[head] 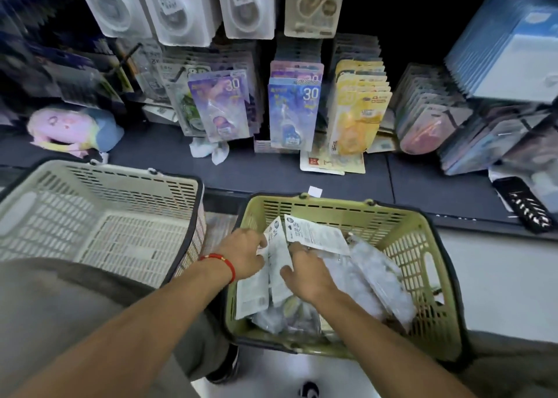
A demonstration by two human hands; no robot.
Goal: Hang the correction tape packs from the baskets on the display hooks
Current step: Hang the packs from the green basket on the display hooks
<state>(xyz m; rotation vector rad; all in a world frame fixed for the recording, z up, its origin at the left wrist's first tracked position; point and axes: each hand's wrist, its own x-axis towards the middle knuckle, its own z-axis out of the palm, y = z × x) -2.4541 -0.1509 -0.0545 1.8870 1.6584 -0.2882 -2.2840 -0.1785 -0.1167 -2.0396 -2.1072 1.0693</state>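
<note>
Correction tape packs [356,276] in green basket [422,246], both hands [244,254] gripping packs; beige basket [99,216] alongside.

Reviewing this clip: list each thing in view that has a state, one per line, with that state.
Green basket: on the floor, holding loose packs.
White basket: no packs visible inside.
Left hand: in the green basket, gripping a white-backed pack.
Right hand: in the green basket, fingers on the packs; grip unclear.
Display hooks: loaded with hanging packs.
</note>
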